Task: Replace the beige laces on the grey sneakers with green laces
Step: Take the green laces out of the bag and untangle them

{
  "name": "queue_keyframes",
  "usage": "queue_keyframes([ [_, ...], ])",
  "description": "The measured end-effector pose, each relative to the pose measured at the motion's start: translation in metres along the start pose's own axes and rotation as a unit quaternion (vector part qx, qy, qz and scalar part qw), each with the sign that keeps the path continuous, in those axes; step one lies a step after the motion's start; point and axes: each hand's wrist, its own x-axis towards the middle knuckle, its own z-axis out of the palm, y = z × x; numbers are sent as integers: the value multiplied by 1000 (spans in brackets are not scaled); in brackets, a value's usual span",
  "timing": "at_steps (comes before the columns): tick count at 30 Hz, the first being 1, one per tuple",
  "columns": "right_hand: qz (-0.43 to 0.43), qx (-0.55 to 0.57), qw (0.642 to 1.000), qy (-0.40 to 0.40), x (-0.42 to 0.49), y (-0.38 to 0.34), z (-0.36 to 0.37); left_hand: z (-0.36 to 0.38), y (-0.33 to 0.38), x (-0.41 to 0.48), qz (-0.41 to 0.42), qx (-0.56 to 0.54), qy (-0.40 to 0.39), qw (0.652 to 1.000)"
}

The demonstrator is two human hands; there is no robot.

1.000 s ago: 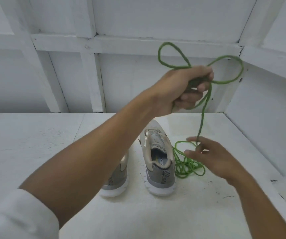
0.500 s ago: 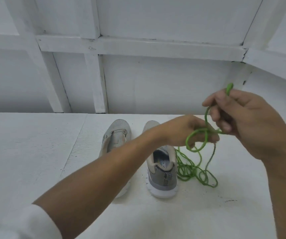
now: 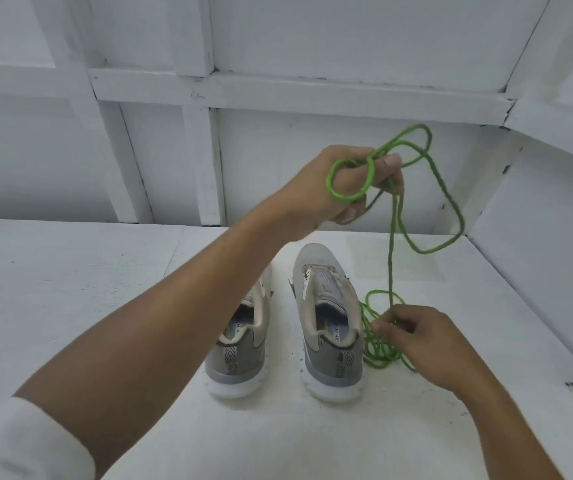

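Note:
Two grey sneakers stand side by side on the white surface, heels toward me: the left sneaker (image 3: 240, 355) is partly hidden by my left forearm, the right sneaker (image 3: 330, 327) is in full view. Neither shoe shows a lace. My left hand (image 3: 340, 188) is raised above the shoes and grips loops of a green lace (image 3: 451, 202), which hang to its right. A strand drops down to my right hand (image 3: 420, 344), which pinches it just right of the right sneaker. More green lace lies in a tangle (image 3: 378, 355) under that hand.
The white surface (image 3: 70, 289) is bounded by a white framed wall (image 3: 278, 88) at the back and a white side wall (image 3: 537, 254) on the right. My left arm crosses the lower left, with a white sleeve (image 3: 18, 445).
My left hand has risen from beside the shoes, carrying lace loops up. My right hand has dropped from chest height down to the tangle on the surface and pinches the strand there.

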Motion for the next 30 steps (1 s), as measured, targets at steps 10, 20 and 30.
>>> queue_keyframes([
  [10,90,-85,988,88,10,32,-32,-68,-14,-22,-74,-9,142,987],
  [20,-248,116,958,89,9,-95,-57,-45,-81,-39,-244,511,57,822],
  [30,-281,86,956,22,39,-166,-25,-8,-71,-55,-296,624,-88,718],
])
